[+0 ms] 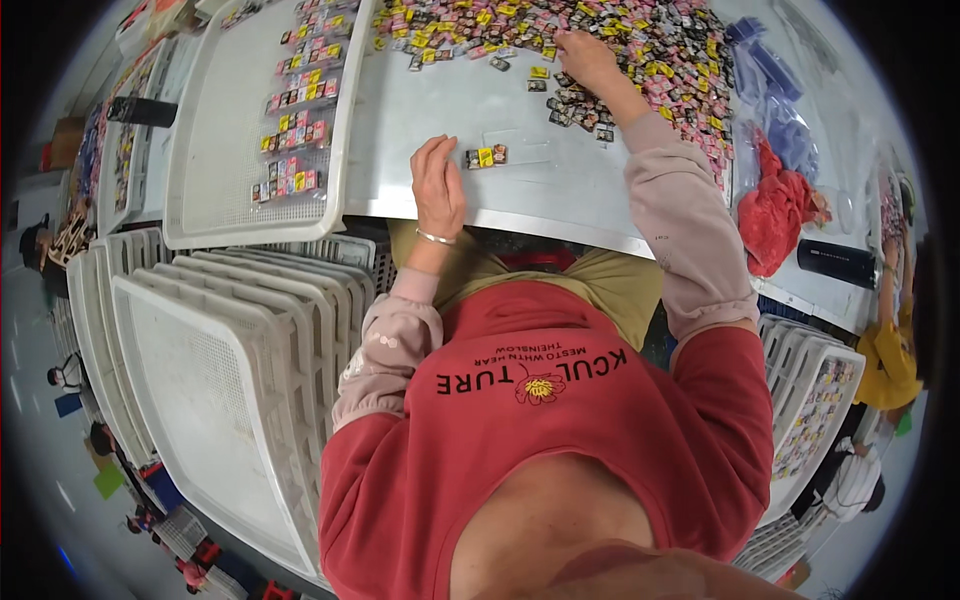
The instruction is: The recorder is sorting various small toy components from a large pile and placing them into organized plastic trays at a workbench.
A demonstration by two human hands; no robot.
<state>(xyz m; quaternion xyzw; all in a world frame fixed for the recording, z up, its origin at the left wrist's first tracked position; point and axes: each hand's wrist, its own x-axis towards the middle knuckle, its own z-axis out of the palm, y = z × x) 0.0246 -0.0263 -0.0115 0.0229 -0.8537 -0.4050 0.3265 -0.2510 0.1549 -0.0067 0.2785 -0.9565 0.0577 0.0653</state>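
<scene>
My left hand (437, 190) rests on the light table top (400, 110), its fingers stretched out and slightly bent, with nothing seen in it. Just to its right lies a short row of small packets (486, 157), black, yellow and pink. Faint outlines of clear plastic (525, 150), perhaps a bag, show around that row. Farther out, my right hand (590, 66) reaches to the near edge of a broad heap of the same small packets (665, 70). Its fingers are bent together at the heap; whatever they hold is hidden.
A white tray (215, 150) on the left carries several clear bags of packets (300, 92). White trays (200, 370) stand stacked below it. On the right lie red plastic (775, 215), bluish clear plastic (785, 110) and a black cylinder (838, 263). Other people work around the room.
</scene>
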